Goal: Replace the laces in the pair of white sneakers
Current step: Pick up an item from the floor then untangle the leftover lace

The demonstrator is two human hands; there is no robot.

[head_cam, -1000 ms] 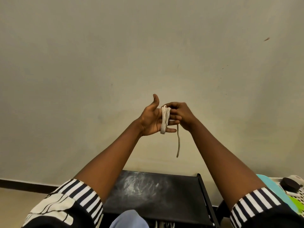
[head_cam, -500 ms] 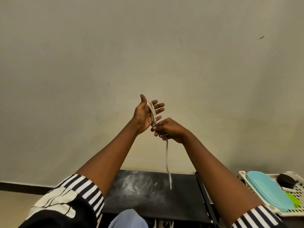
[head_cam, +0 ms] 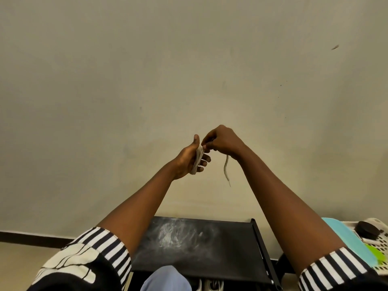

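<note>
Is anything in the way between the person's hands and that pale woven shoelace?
Nothing visible. The pale woven shoelace is already coiled round the fingers of the left hand, and the right hand pinches it at the coil's top; a loose end dangles freely below.

the lace (head_cam: 198, 160), wound round the fingers of the left hand (head_cam: 186, 159) and pinched by the right hand (head_cam: 220, 141), looks like flat woven cloth, off-white and matt. behind the grip the wall (head_cam: 147, 80) is matt paint with a few small marks; well below the grip the black tabletop (head_cam: 220, 250) is matt, smeared with chalky white scuffs. down to the right of the grip the white basket (head_cam: 381, 240) and turquoise lid (head_cam: 346, 240) look like smooth plastic.
</note>
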